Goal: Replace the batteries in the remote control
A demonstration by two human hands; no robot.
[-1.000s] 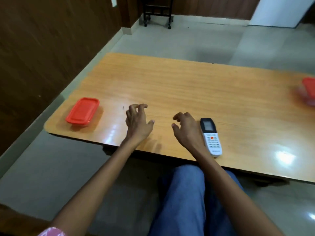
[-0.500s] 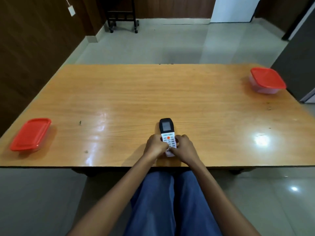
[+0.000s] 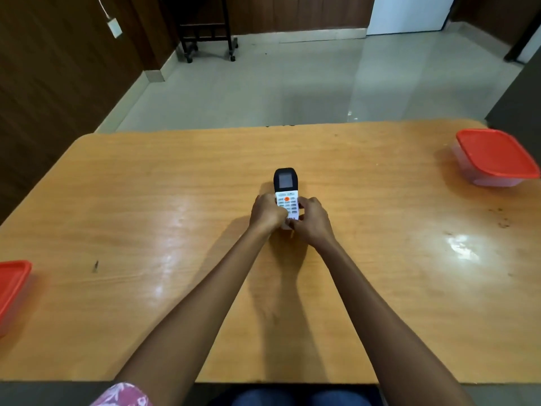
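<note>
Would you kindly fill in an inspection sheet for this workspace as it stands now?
Surface: wooden table, glossy, with dark specks near its right side.
Job's things: remote face up at mid-table; no batteries seen.
Clutter: red-lidded container at far right; second red-lidded container at the left edge.
Grips: left hand and right hand both hold the remote's lower end.
Cables: white wall box with a cable running up the left wall.
Surroundings: tiled floor; wheeled frame by the far wall.
</note>
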